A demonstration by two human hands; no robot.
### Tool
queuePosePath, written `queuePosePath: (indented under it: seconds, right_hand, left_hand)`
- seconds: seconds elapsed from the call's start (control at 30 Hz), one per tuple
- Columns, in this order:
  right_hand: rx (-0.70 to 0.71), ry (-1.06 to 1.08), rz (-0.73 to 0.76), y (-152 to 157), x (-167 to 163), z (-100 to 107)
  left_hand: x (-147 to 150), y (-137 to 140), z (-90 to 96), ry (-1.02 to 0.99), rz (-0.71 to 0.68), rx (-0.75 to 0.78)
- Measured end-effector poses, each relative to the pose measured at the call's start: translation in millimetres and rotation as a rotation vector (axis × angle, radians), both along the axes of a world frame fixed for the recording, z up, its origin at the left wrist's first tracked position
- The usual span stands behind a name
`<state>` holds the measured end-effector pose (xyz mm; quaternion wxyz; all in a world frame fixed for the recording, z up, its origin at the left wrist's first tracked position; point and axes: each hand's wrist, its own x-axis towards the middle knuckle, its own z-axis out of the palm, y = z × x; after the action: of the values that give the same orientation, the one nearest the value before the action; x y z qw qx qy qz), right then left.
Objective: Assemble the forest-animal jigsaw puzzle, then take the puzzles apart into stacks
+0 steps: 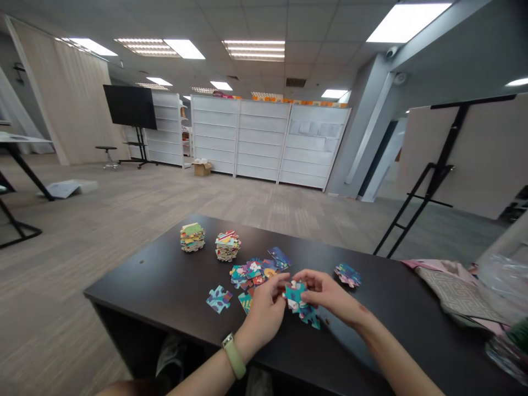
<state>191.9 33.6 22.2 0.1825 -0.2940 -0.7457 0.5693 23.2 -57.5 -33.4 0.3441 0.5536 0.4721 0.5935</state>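
Between my two hands is a teal jigsaw puzzle piece (295,294) with white and dark patches. My right hand (330,294) pinches it with the thumb on top. My left hand (268,302), wearing a light green watch band on the wrist, is closed at the piece's left edge; its fingertips are partly hidden. Just below lies another teal and blue puzzle piece (310,315), partly covered. A loose heap of colourful puzzle pieces (252,269) spreads beyond my left hand. A light blue leaf-patterned piece (219,299) lies apart to the left.
Two stacks of puzzle pieces, a left one (192,237) and a right one (227,246), stand toward the back of the dark table (165,280). A small blue-purple pile (348,275) lies right of my hands. A patterned cloth bag (457,291) sits at the right edge.
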Motion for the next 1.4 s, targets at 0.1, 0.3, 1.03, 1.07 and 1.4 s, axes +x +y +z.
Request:
queuePosePath:
  seconds: [0.1,0.3,1.03,1.07,1.4]
  right_hand:
    - [0.164,-0.206,0.029,5,14,2]
    - [0.522,-0.476,-0.029,4,20,-3]
    - [0.506,-0.408,-0.379,38,12,-30]
    - [0.477,-0.346,-0.373,35,10,-30]
    - [0.211,-0.017,-0.273,12,3,-10]
  left_hand:
    - [0,-7,6.2,0.174,0.101,0.031]
    - [4,-16,12.9,0.432,0.016,0.087]
    - [16,-26,13.6,0.959,-0.106,0.066]
    - [16,-26,13.6,0.957,-0.105,0.065]
    - [16,-26,10.3,0.958,-0.114,0.037]
